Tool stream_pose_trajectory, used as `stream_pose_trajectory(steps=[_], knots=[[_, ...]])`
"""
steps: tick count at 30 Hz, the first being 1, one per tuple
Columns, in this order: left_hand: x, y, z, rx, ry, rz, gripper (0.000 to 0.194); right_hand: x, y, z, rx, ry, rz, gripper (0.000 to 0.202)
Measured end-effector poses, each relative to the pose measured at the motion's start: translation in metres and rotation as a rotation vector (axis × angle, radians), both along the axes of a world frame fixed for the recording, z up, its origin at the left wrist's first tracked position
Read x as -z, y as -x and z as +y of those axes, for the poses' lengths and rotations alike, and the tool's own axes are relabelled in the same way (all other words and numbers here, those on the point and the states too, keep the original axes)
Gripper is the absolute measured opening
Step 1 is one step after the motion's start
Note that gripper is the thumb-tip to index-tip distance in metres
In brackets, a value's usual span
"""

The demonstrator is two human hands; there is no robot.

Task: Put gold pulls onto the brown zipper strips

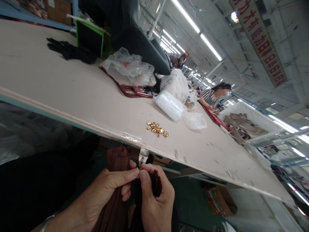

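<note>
My left hand (106, 188) is closed round a bundle of long brown strips (118, 161) that look like zipper tape, hanging down over my lap. My right hand (155, 196) is closed too, with dark brown tape ends (157, 183) between its fingers and palm. Both thumbs and forefingers meet just below a small whitish metal fixture (143, 155) at the table's edge. What they pinch there is too small to make out. On the table beyond lies a small heap of shiny gold metal pieces (158, 129), possibly zipper sliders.
The long table (72, 96) slants across the view. Clear plastic bags (169, 104), a red calculator (143, 91) and a black cloth item (70, 51) lie on it. A person in a striped top (207, 95) works farther along. Underneath stands a cardboard box (224, 201).
</note>
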State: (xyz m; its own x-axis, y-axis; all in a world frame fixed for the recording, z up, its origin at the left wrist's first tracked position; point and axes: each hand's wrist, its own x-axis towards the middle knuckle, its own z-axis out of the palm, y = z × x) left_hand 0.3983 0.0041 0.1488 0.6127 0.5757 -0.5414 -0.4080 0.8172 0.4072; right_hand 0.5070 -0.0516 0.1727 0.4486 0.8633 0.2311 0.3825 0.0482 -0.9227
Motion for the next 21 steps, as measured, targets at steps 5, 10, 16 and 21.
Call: stream_pose_trajectory(steps=[5, 10, 16, 21], knots=[[-0.002, -0.005, 0.004, -0.084, -0.051, 0.012, 0.026, 0.014, -0.007, 0.000, -0.086, -0.194, -0.346, 0.025], [-0.003, -0.004, 0.003, -0.009, -0.192, 0.066, 0.038, 0.012, -0.005, 0.007, -0.001, -0.184, -0.384, 0.025], [-0.007, -0.004, 0.002, -0.025, -0.341, 0.155, 0.024, -0.006, -0.009, 0.016, 0.010, -0.017, -0.001, 0.014], [-0.003, -0.002, 0.001, -0.034, -0.540, 0.197, 0.019, -0.017, -0.006, 0.007, -0.043, 0.156, 0.112, 0.017]])
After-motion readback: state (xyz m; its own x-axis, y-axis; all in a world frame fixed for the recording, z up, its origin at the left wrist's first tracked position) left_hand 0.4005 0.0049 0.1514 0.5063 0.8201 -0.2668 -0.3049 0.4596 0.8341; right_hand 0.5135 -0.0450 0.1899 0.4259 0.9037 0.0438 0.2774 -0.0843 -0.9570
